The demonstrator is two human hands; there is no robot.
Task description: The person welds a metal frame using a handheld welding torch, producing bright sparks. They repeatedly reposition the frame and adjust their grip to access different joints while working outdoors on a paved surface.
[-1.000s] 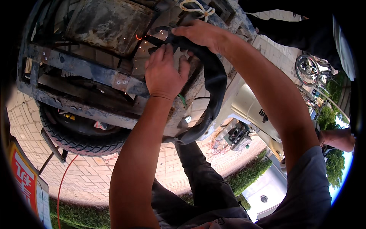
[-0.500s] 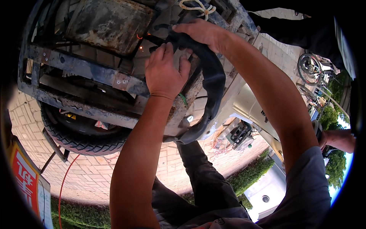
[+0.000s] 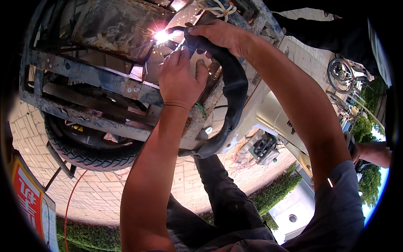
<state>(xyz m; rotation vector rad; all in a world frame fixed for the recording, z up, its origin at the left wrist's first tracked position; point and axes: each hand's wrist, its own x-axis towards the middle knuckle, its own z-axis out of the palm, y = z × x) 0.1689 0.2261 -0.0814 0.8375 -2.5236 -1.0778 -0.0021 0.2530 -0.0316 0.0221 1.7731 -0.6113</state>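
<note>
My right hand (image 3: 218,35) grips a black tool with a thick black sleeved cable (image 3: 235,96) that loops down past the frame. From the tool's tip a bright welding arc (image 3: 161,36) throws sparks beside a rusty metal plate (image 3: 113,29). Just below and left of that grip, my left hand (image 3: 179,80) has bent fingers pressed near the tool; what they hold is partly hidden. Both hands work over a rusted vehicle frame (image 3: 103,80), with a black tire (image 3: 96,155) beneath it. A cream rope (image 3: 220,9) is tied at the top.
Another person's dark-clad leg (image 3: 319,35) is at upper right, and someone's forearm (image 3: 373,154) at far right. Bicycles (image 3: 340,75), a machine (image 3: 262,149) on the paving, a red hose (image 3: 71,197) and a red signboard (image 3: 27,197) surround the frame.
The faint orange glow and scattered sparks at the tool's tip have become a bright white-pink arc, lighting the nearby metal. Both hands stay almost in the same places.
</note>
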